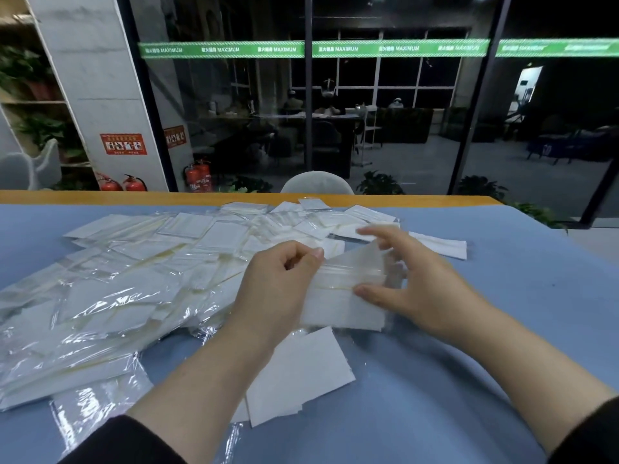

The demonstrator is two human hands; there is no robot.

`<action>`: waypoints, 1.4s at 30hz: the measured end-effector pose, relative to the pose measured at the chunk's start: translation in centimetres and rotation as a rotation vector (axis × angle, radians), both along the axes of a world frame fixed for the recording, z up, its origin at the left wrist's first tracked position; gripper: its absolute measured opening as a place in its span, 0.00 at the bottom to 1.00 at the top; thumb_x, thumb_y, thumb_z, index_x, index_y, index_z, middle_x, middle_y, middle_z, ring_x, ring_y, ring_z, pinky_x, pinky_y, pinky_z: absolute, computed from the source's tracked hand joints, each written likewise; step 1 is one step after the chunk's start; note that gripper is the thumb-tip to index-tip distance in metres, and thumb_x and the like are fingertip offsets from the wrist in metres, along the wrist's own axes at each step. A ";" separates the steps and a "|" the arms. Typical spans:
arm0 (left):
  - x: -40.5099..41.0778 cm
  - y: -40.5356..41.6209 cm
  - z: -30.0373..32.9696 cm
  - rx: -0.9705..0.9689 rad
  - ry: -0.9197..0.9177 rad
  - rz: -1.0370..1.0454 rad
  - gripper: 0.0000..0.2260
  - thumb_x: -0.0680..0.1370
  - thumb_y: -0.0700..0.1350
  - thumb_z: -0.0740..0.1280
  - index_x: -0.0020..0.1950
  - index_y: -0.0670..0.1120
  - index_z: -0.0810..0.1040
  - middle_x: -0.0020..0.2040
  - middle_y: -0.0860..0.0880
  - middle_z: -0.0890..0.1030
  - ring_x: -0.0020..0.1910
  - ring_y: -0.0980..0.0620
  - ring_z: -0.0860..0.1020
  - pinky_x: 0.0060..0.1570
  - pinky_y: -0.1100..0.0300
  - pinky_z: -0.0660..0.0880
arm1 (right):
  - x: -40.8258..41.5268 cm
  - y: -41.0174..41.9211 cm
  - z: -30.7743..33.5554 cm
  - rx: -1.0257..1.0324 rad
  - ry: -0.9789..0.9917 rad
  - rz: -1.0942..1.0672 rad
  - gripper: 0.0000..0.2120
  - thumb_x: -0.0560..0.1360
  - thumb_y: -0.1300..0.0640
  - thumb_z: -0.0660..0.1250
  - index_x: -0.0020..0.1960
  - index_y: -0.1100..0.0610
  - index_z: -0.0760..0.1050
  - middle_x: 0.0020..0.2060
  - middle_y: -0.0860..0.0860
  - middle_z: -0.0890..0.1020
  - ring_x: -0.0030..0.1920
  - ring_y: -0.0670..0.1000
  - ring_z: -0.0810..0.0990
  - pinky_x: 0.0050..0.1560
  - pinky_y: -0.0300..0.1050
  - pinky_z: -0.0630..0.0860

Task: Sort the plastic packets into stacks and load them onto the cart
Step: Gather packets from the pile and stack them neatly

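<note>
Centre of the frame: a small stack of packets (345, 296), white sheets in clear plastic, held just above a blue table (469, 363). Gripped at its left end by the left hand (278, 286), fingers curled over the top edge and thumb tucked against the plastic. Steadied at its right end by the right hand (412, 279), thumb pressed on the near face, fingers spread and bent over the far side, their tips blurred. Both forearms bare, dark sleeves at the bottom corners.

Left half of the frame: a wide loose heap of plastic packets (100, 296), overlapping at all angles, glossy with glare, reaching from the lower left edge up to the far side of the table and across behind the hands. Just below the held stack, lower centre: a few loose white packets (298, 373) lying flat and tilted, partly under the left wrist. Right of the hands, one more white packet (442, 244) at the edge of the heap.

Far edge of the table trimmed in orange wood. Beyond it, upper centre: the rounded back of a pale chair (316, 183). Behind that, a dark glass wall with a green banner strip (301, 49) across the top. Middle left: red fire extinguishers (197, 177) on the floor beside a white pillar (100, 78). No cart in view.
</note>
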State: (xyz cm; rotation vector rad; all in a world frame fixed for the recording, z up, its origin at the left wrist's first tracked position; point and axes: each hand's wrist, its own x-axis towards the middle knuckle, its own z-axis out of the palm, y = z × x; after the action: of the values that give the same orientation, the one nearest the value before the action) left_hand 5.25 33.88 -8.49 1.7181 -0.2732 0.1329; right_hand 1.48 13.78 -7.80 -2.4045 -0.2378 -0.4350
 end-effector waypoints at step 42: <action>0.8 1.6 1.0 -0.017 -0.106 0.191 0.16 0.75 0.43 0.75 0.39 0.54 0.69 0.29 0.68 0.74 0.38 0.49 0.78 0.36 0.57 0.68 | 6.8 -4.4 0.6 -0.259 0.203 -0.275 0.36 0.74 0.44 0.74 0.77 0.47 0.63 0.75 0.47 0.64 0.72 0.52 0.67 0.69 0.48 0.65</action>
State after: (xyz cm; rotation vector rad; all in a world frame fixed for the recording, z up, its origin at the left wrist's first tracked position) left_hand 6.03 35.47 -7.47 1.7209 -0.1846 0.3665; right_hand 8.28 9.35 -7.24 -2.7263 0.1372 -0.2918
